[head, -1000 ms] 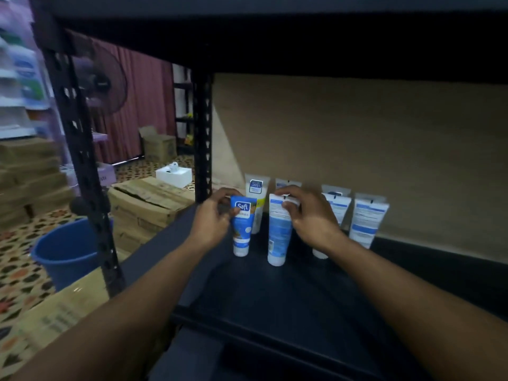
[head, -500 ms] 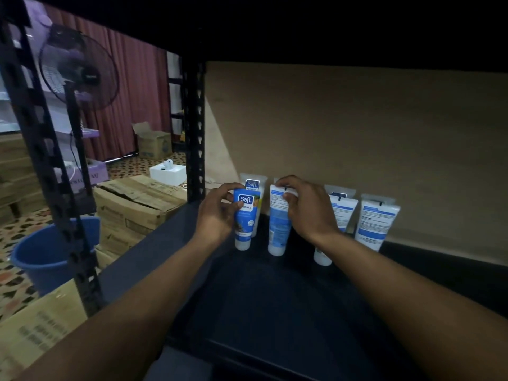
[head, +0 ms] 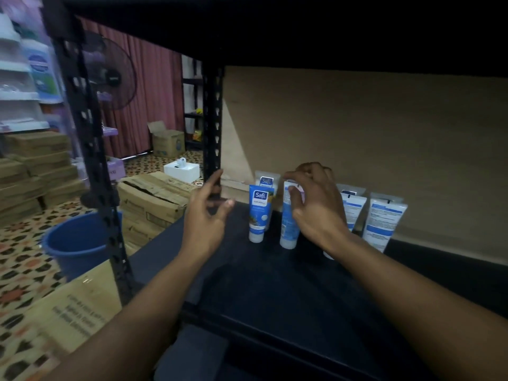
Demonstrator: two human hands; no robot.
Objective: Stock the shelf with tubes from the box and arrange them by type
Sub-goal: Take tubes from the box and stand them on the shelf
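Blue Safi tube point(head: 258, 213) is standing cap-down on the black shelf deck point(head: 275, 284), with the left hand point(head: 204, 224) hovering released and splayed just left of it, and the right hand point(head: 316, 211) curling over the light-blue tube point(head: 287, 232) just right of it, actual grasp there being impossible to tell.

A shop stockroom is showing here: matching tubes point(head: 384, 224) are standing on a black metal rack point(head: 213, 119) just beyond the fingers point(head: 291, 177), and stacked cardboard boxes point(head: 154, 199) and stocked display shelves point(head: 19, 70) are sitting well left of them.
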